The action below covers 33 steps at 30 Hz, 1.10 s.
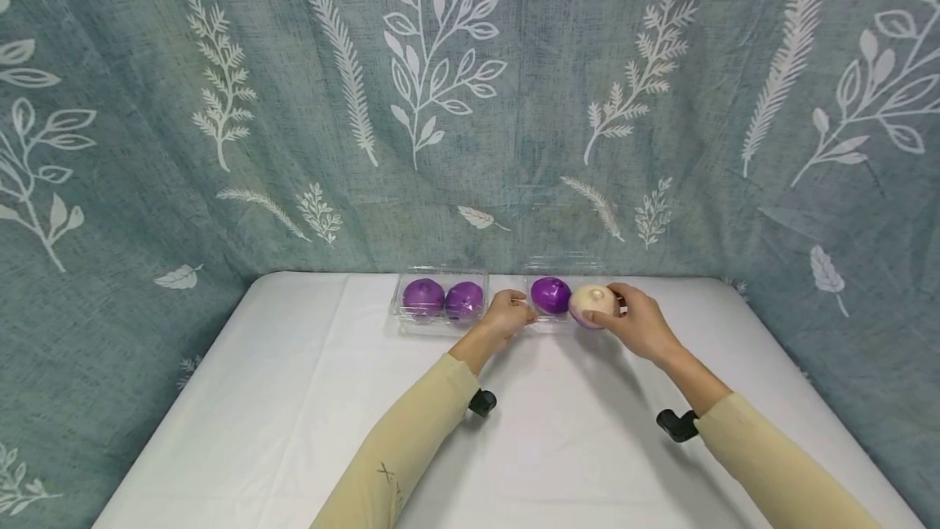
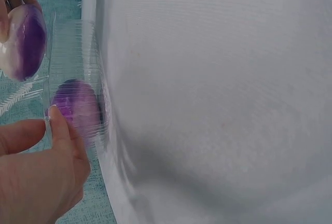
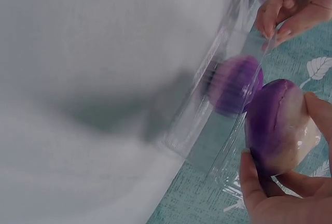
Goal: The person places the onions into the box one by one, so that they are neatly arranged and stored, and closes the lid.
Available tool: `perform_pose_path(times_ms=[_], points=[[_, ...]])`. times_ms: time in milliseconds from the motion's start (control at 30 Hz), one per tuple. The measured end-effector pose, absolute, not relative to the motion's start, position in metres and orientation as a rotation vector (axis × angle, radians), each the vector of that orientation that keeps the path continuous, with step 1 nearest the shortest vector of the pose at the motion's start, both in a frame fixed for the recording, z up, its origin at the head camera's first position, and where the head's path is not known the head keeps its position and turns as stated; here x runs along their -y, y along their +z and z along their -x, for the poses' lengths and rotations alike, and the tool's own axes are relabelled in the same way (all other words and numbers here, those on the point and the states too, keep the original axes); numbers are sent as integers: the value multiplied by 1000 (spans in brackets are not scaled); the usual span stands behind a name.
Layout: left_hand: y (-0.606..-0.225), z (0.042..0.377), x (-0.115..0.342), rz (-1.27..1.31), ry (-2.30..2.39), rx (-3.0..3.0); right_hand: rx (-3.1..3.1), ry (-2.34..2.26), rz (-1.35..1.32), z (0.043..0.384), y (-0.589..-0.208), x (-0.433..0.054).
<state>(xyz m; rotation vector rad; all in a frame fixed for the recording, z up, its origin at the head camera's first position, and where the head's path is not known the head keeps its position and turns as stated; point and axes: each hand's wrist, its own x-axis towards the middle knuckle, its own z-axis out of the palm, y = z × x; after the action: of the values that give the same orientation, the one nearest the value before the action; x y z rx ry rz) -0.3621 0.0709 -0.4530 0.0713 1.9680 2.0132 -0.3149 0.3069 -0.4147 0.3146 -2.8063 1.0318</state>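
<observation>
My left hand [image 1: 507, 315] pinches the left rim of a clear plastic clamshell container [image 2: 70, 37] between thumb and fingers. Inside that container a purple turnip [image 1: 550, 295] sits on the left side. Just right of it, my right hand [image 1: 646, 329] grips a second turnip [image 3: 280, 128], purple at one end and creamy white at the other. Its white end with a small nub faces up in the head view. In the right wrist view this turnip is close over the container's rim, its purple side towards the container.
Left of my left hand stands another clear clamshell container [image 1: 433, 329] with two purple turnips [image 1: 423, 298] in it. Both containers are at the far edge of a white-covered table [image 1: 294, 398]. A green leaf-patterned curtain [image 1: 514, 186] hangs behind.
</observation>
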Motion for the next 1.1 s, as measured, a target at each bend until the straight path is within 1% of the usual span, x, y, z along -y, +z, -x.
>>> perform_pose_path(times_ms=[533, 900, 1100], points=[[-456, 363, -69, -78, 2025, -1957, 2803, 879, -331, 341, -424, -313], [-459, 364, -71, -57, 2026, -1966, 2849, 833, -292, 358, -430, -314], [-457, 364, -71, -67, 2017, -1965, 2835, 786, -322, 369, -435, -317]])
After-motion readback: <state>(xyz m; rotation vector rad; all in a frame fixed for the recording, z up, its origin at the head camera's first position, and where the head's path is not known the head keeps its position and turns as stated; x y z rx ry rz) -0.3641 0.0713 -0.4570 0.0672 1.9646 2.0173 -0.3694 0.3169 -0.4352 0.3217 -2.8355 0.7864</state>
